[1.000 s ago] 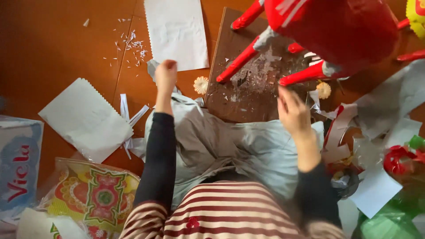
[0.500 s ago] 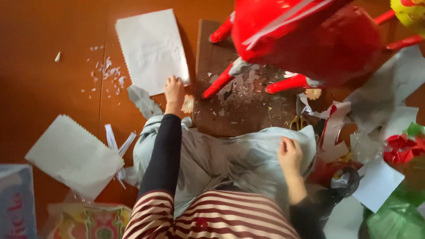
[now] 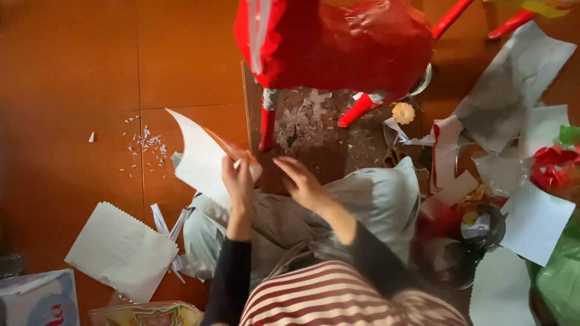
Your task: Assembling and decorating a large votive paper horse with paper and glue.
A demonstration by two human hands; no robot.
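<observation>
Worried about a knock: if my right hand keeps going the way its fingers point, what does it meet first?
Probably the lifted white paper sheet in your left hand; the right hand points at it, though depth is unclear.

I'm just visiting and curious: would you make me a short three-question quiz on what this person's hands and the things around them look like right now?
1. True or false: the left hand holds up a curved white paper sheet with an orange underside.
2. What does the right hand hold?
A. scissors
B. nothing
C. a glue bottle
3. Fill in: the big red paper-covered figure stands with its red legs on a dark brown ____.

Key:
1. True; the sheet is pinched at its edge, lifted off the orange-brown floor.
2. B; its fingers are spread, empty, beside the sheet.
3. Board, strewn with white paper scraps.
</observation>
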